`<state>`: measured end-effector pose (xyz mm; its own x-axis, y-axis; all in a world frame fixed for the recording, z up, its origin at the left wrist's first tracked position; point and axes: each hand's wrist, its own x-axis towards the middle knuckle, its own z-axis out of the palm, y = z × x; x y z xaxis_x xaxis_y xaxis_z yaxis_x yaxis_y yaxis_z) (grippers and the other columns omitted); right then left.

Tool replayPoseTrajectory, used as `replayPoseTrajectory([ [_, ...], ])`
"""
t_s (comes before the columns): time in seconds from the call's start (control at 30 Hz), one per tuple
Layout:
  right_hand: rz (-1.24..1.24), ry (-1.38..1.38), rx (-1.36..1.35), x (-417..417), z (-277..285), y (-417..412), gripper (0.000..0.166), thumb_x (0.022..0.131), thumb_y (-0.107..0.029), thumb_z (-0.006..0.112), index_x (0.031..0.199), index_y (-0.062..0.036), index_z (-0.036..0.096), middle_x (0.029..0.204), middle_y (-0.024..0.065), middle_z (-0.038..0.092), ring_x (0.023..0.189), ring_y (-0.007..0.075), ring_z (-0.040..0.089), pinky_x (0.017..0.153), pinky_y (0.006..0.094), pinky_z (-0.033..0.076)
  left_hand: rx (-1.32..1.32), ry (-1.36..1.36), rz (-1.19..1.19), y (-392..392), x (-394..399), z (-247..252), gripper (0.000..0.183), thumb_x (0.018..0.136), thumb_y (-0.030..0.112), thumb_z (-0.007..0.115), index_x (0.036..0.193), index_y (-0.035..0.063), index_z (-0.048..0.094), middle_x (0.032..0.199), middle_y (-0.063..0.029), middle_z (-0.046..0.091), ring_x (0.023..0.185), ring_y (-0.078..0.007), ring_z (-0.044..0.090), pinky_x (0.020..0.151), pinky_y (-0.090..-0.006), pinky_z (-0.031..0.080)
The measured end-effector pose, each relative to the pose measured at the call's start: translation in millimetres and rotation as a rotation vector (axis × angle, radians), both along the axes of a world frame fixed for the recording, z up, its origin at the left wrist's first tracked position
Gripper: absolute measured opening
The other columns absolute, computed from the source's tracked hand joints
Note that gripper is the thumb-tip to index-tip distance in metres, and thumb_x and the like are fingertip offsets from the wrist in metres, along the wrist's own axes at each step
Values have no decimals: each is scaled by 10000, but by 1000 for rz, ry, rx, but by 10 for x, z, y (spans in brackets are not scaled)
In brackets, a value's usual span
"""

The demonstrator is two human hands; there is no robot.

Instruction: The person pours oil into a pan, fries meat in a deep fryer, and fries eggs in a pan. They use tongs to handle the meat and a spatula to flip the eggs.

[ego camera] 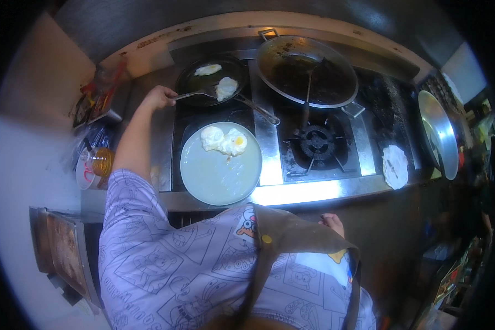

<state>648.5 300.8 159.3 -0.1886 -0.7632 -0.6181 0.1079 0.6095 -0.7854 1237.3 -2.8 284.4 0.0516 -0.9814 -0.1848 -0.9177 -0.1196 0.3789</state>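
Note:
My left hand (pixel 161 97) grips the handle of a metal spatula (pixel 189 94), reaching over the rim of a dark frying pan (pixel 198 80). The spatula's head meets a white fried egg (pixel 227 88) at the pan's right side; how far it lies under the egg is hard to see. Farther back in the pan is another fried egg (pixel 208 69). In front of the pan, a round pale plate (pixel 214 181) carries two cooked eggs (pixel 224 141), one showing some yolk. My right hand (pixel 333 222) hangs low beside the brown apron (pixel 297 231), partly hidden, fingers curled.
A large two-handled wok (pixel 309 74) holds dark oil and a long-handled utensil (pixel 308 90). Before it is a bare gas burner (pixel 317 142). A white cloth (pixel 395 167) and metal bowl (pixel 445 136) lie right. An oil container (pixel 102 161) stands left. The pan's handle (pixel 259 110) points towards me.

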Motion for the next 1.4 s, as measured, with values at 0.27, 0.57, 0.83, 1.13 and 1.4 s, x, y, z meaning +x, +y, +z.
replayPoseTrajectory([
  [0.27, -7, -25, -34, 98, 114, 14, 131, 906, -166, 523, 959, -63, 585, 717, 31, 603, 575, 64, 479, 536, 215, 394, -171, 326, 59, 94, -173, -595, 346, 763, 146, 720, 1098, 78, 667, 969, -103, 683, 882, -188, 628, 819, -304, 458],
  [0.57, 137, -40, -68, -113, -37, -124, 143, 910, -168, 499, 954, -51, 569, 742, 48, 612, 578, 85, 474, 549, 213, 394, -152, 328, 92, 1102, -549, 293, 307, 782, 40, 693, 1087, 45, 670, 919, -64, 682, 833, -140, 606, 791, -282, 470],
  [0.83, 288, -110, -25, -123, -1, -266, 127, 915, -163, 513, 952, -45, 544, 742, 53, 585, 566, 107, 504, 537, 236, 430, 88, 230, 17, 2126, -834, 528, 312, 751, 66, 708, 1062, 60, 683, 929, -122, 691, 826, -207, 631, 800, -307, 472],
  [1.13, 309, -81, -4, -5, 105, -274, 128, 911, -168, 518, 958, -51, 538, 736, 45, 578, 568, 100, 492, 533, 236, 418, -157, -518, 14, 2383, -1355, 1246, 278, 755, 130, 665, 1032, 123, 693, 956, -120, 665, 946, -294, 614, 845, -403, 472],
  [1.4, 183, -19, -36, 29, -88, -68, 147, 895, -166, 515, 957, -50, 582, 724, 32, 596, 575, 69, 465, 526, 219, 378, -58, -475, 260, 1032, -632, 871, 279, 799, 174, 598, 1054, 84, 669, 1108, -158, 631, 1041, -325, 600, 884, -405, 477],
])
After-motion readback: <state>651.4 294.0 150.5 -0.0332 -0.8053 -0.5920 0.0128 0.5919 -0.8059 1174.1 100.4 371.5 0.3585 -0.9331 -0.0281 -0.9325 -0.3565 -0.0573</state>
